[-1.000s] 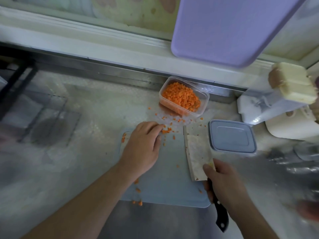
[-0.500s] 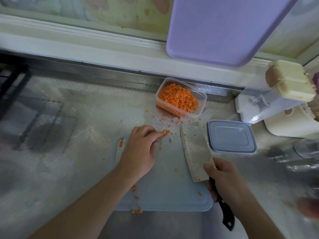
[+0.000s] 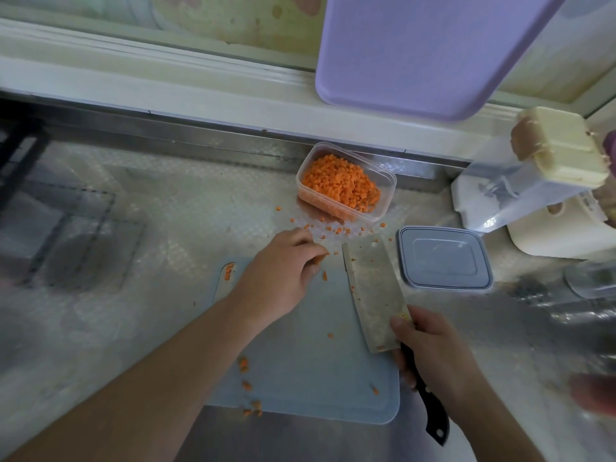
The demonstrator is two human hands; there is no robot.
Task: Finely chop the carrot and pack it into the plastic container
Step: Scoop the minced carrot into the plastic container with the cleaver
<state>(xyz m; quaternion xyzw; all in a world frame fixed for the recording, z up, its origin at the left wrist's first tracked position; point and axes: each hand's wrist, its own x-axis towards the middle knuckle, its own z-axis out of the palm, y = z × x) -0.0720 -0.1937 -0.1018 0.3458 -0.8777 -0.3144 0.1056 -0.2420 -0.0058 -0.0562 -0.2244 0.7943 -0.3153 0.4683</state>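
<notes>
A clear plastic container (image 3: 388, 181) holds a heap of finely chopped carrot (image 3: 340, 183) at the back of the counter. Loose carrot bits (image 3: 325, 228) lie scattered between it and the pale cutting board (image 3: 300, 361). My left hand (image 3: 283, 278) rests at the board's far edge, fingertips curled together over a few carrot bits. My right hand (image 3: 436, 355) grips the black handle of a cleaver (image 3: 373, 295), its wide blade lying flat on the board and pointing toward the container.
A grey lid (image 3: 443, 258) lies right of the blade. White appliances (image 3: 533, 181) crowd the right side. A purple board (image 3: 426, 51) hangs above the container. More carrot crumbs (image 3: 245, 365) sit on the board's left and near edges. A dark rack (image 3: 20, 155) stands far left.
My left hand slid a little toward the board's far edge, gathering carrot bits with its fingertips. The cleaver stays flat in my right hand, nearly still.
</notes>
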